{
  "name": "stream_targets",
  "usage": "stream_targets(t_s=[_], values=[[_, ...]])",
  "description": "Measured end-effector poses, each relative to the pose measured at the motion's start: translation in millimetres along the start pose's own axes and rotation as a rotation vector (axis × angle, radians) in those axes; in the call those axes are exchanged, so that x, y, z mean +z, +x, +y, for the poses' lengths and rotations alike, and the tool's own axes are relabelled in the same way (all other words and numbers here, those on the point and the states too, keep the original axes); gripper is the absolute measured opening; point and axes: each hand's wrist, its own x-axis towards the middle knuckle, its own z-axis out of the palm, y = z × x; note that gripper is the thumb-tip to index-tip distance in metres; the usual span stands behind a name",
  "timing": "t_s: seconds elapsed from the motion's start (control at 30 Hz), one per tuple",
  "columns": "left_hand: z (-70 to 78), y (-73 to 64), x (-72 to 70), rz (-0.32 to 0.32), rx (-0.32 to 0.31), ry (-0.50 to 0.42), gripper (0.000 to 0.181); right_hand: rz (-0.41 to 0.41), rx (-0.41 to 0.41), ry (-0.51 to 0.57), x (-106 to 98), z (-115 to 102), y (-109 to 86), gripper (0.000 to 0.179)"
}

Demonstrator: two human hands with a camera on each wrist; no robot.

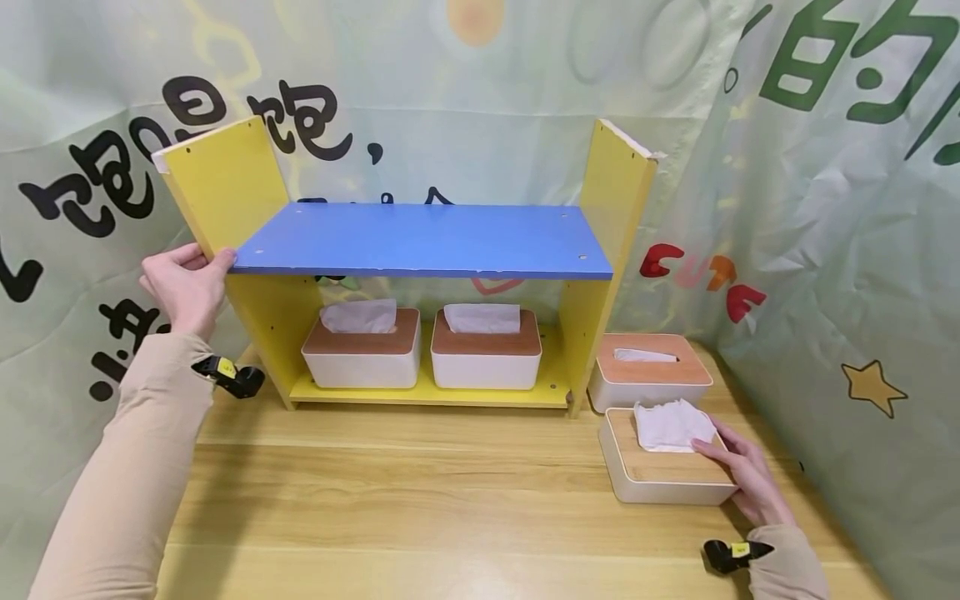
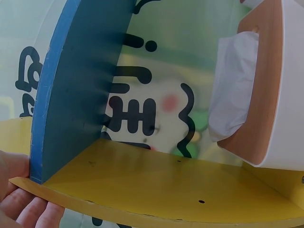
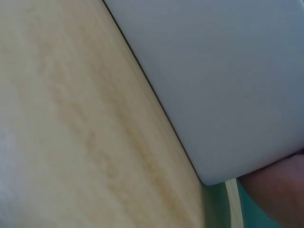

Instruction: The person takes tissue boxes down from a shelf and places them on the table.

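Note:
My left hand (image 1: 186, 287) grips the left side panel of a small yellow-and-blue shelf (image 1: 427, 240), with the thumb at the front corner of the blue board. In the left wrist view its fingers (image 2: 31, 209) wrap the outer edge of the yellow panel. At the right, my right hand (image 1: 753, 479) holds the right side of a white tissue box (image 1: 671, 492), thumb over its light wooden lid beside the tissue. The right wrist view shows that box's white wall (image 3: 213, 85) low against the table, with part of a finger at its corner.
Two tissue boxes with brown lids, a left one (image 1: 363, 370) and a right one (image 1: 486, 371), stand on the shelf's lower board. Another tissue box (image 1: 651, 395) sits beside the shelf, behind the held one. A printed cloth (image 1: 480, 158) hangs behind the wooden table (image 1: 420, 508).

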Motion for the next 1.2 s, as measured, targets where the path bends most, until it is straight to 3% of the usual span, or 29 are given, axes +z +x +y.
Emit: stream_targets(t_s=[0.9,1.2], values=[[1.9,-3.2,-1.5,-0.010,-0.004,-0.014,0.051,-0.008,-0.042,0.007,0.3,1.8,0.0,0.078],[2.1,-3.2,-0.5,-0.008,0.005,-0.005,0.050,0.006,-0.003,0.003,1.6,1.1,-0.9,0.081]])
